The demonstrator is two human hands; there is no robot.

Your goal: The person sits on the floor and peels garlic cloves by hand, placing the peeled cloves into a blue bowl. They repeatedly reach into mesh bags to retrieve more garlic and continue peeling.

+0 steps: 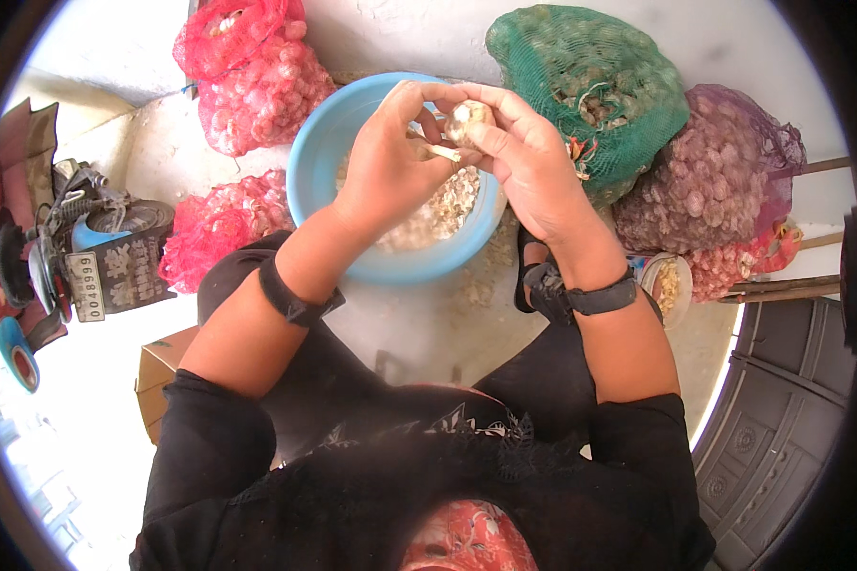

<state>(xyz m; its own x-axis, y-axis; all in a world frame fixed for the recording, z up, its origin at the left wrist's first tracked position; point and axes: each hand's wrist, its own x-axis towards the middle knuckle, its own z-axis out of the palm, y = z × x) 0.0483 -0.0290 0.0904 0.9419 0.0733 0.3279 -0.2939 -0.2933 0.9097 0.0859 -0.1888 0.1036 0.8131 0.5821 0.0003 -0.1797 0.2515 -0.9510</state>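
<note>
Both of my hands meet over a blue plastic basin (418, 270). My right hand (535, 157) holds a garlic bulb (469, 120) between thumb and fingers, with fingertips of the other hand close to it. A pale, dry garlic stem (443, 152) sticks out from my left hand (396, 153), by the thumb; the rest of what lies in that palm is hidden. Below the hands, garlic pieces and papery skins (446, 210) cover part of the basin's bottom.
Red mesh sacks of garlic (257, 93) stand at the left, a green mesh sack (585, 43) and a purple one (707, 171) at the right. A white tub (678, 303) holds peeled cloves. A cardboard box (161, 357) and a parked motorbike (114, 243) are at the left; a grey door (778, 400) is lower right.
</note>
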